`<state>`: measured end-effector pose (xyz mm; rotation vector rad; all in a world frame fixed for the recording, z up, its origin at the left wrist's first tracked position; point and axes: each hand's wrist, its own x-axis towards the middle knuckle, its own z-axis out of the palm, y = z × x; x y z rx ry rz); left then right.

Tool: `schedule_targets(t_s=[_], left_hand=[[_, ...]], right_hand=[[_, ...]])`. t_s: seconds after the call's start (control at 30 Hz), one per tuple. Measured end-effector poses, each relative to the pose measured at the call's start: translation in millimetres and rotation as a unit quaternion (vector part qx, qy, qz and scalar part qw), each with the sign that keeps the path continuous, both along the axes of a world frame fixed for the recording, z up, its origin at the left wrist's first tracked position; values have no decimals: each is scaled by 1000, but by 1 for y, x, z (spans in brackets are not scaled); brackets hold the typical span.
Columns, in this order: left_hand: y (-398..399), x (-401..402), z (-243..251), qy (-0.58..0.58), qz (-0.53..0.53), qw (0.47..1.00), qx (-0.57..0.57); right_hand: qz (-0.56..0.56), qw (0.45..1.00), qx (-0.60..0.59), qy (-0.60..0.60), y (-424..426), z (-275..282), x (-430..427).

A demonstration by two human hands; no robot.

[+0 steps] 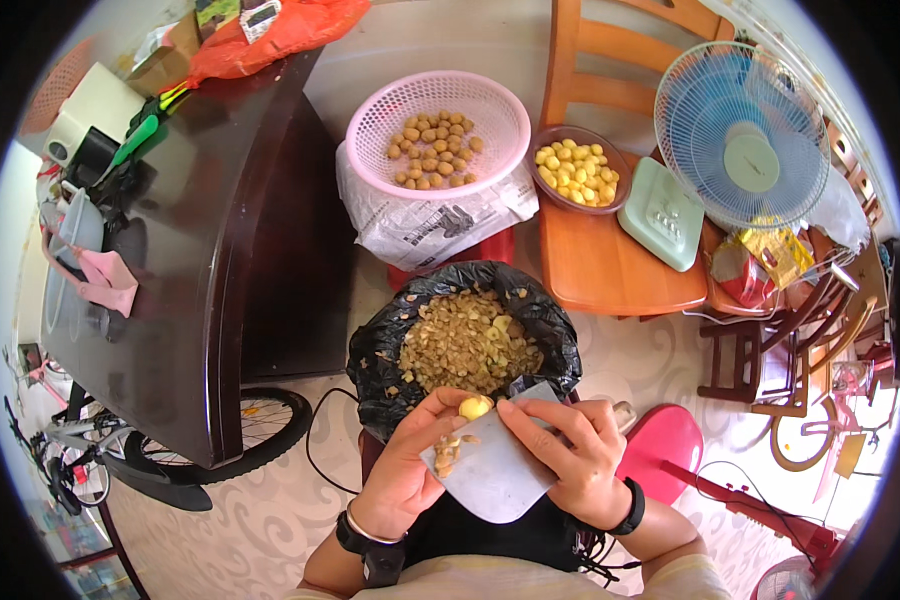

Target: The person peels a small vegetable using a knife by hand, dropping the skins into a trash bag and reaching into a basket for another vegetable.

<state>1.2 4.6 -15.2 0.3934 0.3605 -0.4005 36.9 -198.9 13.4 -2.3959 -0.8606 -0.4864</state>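
Observation:
Between the fingertips of my left hand (412,457) is a small peeled yellow nut or tuber (474,406). My right hand (577,457) holds a wide cleaver blade (495,476) by its upper part, one edge touching the yellow piece; brown peelings (450,454) cling to the blade. Below both hands, a bin lined with a black plastic bag (562,337) holds a heap of brown and yellow peelings (465,341). Beyond it, a pink perforated basket (364,150) contains several brown unpeeled pieces (435,150). A brown translucent bowl (621,161) holds several peeled yellow ones (579,172).
The bowl and a green lidded plastic box (664,214) rest on a wooden chair (615,274), near an electric fan (746,142). A dark table (172,300) stands at left, with a bicycle wheel (270,442) beneath its corner. A red guitar-shaped object (757,510) lies at lower right.

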Motion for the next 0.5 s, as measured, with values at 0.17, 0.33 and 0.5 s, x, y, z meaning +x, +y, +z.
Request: schedule_targets(t_s=[0.17, 0.33, 0.5], left_hand=[[-3, 0, 9, -3, 0, 1000, 20], [-4, 0, 11, -15, 3, 999, 32], [-2, 0, 9, -32, 5, 997, 72]], right_hand=[[-2, 1000, -4, -19, -2, 1, 1], [-4, 1000, 2, -30, -1, -1, 1], [-5, 1000, 3, -18, -2, -1, 2]])
